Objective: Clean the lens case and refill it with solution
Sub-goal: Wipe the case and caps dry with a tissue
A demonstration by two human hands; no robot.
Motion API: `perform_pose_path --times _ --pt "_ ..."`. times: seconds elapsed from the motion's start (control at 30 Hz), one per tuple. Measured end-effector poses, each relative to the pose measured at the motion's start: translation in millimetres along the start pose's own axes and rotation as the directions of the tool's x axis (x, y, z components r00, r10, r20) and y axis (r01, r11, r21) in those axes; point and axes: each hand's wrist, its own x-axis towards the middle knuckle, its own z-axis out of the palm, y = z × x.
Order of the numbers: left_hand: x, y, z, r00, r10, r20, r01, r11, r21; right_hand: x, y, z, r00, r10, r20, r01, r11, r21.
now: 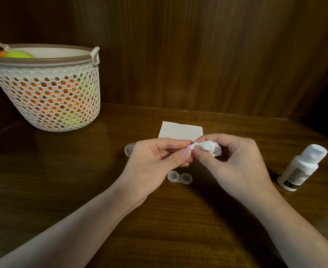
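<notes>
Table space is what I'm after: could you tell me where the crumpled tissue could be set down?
Bare wood lies between the basket and the clear cap, and between the lens case and the bottle. Around the flat tissue, cap and case it is crowded.

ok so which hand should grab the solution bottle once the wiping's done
Probably the right hand: the solution bottle stands on its side of the table, well away from the left hand. It first has to put down the crumpled tissue it pinches.
</notes>
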Motion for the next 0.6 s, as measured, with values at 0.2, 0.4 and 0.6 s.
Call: perform_pose_path --times 0.2,0.4,0.6 --pt "-0.1 -0.1 -0.2 0.999 0.024 -0.034 -0.024 0.999 0.024 0.1 -3.2 0.6 0.993 -0.043 0.111 0.047 0.998 -0.029" --pt "0.6 -1.6 1.1 1.000 -0.016 -0.017 0.016 1.000 0.001 -1.8 -0.1 1.6 1.000 0.023 0.007 -0.024 0.993 0.120" --pt "0.2 -3.6 0.1 0.999 0.008 -0.046 -0.007 1.000 0.014 0.3 0.1 2.0 0.994 0.035 0.099 -0.037 0.999 0.018"
